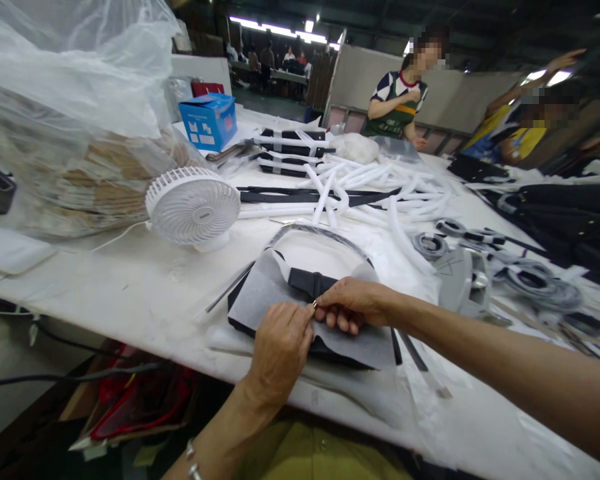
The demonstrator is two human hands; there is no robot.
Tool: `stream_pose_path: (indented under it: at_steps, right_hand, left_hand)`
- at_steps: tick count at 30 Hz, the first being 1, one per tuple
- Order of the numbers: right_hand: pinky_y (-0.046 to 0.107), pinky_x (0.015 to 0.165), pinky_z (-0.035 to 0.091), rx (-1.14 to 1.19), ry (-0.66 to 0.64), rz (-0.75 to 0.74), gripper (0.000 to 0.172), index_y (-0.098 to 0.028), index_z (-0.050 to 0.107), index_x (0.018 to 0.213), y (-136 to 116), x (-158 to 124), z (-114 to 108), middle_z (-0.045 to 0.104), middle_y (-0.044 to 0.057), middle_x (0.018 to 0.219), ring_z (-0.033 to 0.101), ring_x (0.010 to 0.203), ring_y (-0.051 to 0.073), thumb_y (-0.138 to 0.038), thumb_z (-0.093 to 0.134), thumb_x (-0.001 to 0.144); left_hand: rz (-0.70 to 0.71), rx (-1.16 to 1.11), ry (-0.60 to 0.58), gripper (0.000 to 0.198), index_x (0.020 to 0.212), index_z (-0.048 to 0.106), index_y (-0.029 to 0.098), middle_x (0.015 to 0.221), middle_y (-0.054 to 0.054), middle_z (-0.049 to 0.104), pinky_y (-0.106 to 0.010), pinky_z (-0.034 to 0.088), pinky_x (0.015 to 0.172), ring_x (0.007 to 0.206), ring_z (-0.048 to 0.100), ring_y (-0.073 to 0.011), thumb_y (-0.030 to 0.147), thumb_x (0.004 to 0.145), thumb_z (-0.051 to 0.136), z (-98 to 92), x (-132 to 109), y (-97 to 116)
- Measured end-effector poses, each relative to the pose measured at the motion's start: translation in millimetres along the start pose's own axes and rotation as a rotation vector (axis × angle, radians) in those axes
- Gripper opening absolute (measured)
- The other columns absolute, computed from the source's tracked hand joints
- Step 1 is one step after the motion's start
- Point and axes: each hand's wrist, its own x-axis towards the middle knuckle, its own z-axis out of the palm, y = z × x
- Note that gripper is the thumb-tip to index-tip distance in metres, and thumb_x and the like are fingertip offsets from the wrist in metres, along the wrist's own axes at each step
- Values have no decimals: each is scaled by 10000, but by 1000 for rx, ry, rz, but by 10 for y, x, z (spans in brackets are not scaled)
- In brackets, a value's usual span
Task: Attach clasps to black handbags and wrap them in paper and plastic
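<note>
Black bag point(330, 353), one: lies flat at the near edge of the table point(130, 287), presumably within easy reach of both hands, under one pale paper sheet point(260, 290) that likely guards its surface, with one black strap point(301, 281) atop the sheet. Hands, two: the right hand point(347, 305) pinches thumb and finger closed on one small metal fitting point(315, 305) beside the strap; the left hand point(284, 339) curls in against it, probably steadying, its exact hold hidden. Beyond: one white fan point(195, 208), left; one blue box point(210, 123), farther; two co-workers point(397, 107), far right.
</note>
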Motion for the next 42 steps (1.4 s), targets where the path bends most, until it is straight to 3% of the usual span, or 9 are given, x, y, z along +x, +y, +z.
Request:
stream_pose_path:
  at_steps: [5, 9, 11, 16, 22, 27, 33, 37, 42]
  right_hand:
    - [146, 311, 390, -6, -11, -62, 192, -125, 632, 701, -25, -53, 33, 574, -18, 530, 482, 363, 68, -187, 540, 858]
    - [149, 323, 376, -156, 221, -280, 121, -151, 619, 708, 56, -72, 79, 559, -32, 511, 484, 378, 74, -197, 592, 817]
    - [145, 334, 366, -248, 364, -411, 47, -166, 649, 806, 114, -63, 76, 564, -37, 535, 496, 409, 79, -194, 613, 798]
    - [167, 428, 405, -368, 388, -681, 380, -241, 636, 1138, 257, -5, 13, 626, -37, 742, 542, 505, 81, -128, 602, 777]
    - [222, 555, 463, -391, 496, -790, 208, -206, 660, 1048, 351, 26, 21, 636, -20, 738, 585, 569, 111, -197, 607, 847]
    - [251, 735, 483, -689, 552, -1042, 309, -246, 653, 1144, 343, 39, 43, 659, 24, 947, 622, 805, 150, -142, 636, 853]
    - [215, 621, 435, -1033, 665, -1200, 164, -191, 695, 987, 291, 103, 37, 635, 36, 843, 599, 720, 135, -173, 538, 945]
    - [223, 657, 457, -925, 687, -1254, 155, -181, 693, 1005, 306, 146, 7, 669, 39, 859, 616, 730, 138, -161, 556, 934]
    - [237, 710, 481, -672, 626, -1208, 142, -189, 713, 925, 302, 151, 1, 716, 18, 845, 655, 764, 152, -95, 645, 843]
  left_hand:
    - [-322, -353, -71, 91, 886, 651, 216, 821, -46, 689, -303, 445, 759, 797, 625, -202, 185, 848, 574, -76, 49, -11]
    - [-576, -641, -123, 152, 944, 652, 218, 822, -18, 704, -261, 474, 716, 776, 646, -184, 235, 793, 647, -179, 108, -34]
    - [-627, -726, -142, 167, 946, 657, 208, 820, -17, 702, -248, 481, 700, 776, 645, -177, 260, 787, 650, -211, 137, -53]
    - [-721, -920, -162, 238, 925, 656, 158, 781, -34, 686, -241, 480, 651, 722, 623, -162, 323, 753, 671, -216, 205, -139]
    - [-853, -1112, -153, 262, 886, 631, 139, 715, -15, 679, -228, 477, 658, 659, 627, -132, 298, 690, 703, -247, 274, -222]
    - [-874, -1172, -157, 277, 857, 626, 139, 715, -10, 680, -223, 483, 668, 647, 613, -117, 303, 668, 746, -274, 327, -200]
    - [-823, -1208, -142, 350, 929, 625, 131, 785, -38, 690, -257, 494, 737, 705, 632, -135, 382, 717, 745, -233, 281, -223]
    - [-692, -1094, -159, 392, 1127, 625, 172, 933, -43, 672, -260, 490, 791, 855, 633, -153, 328, 776, 703, -235, 217, -235]
    - [-520, -854, -131, 332, 1152, 655, 235, 1190, -51, 599, -256, 514, 773, 835, 638, -132, 293, 826, 628, -311, 299, -116]
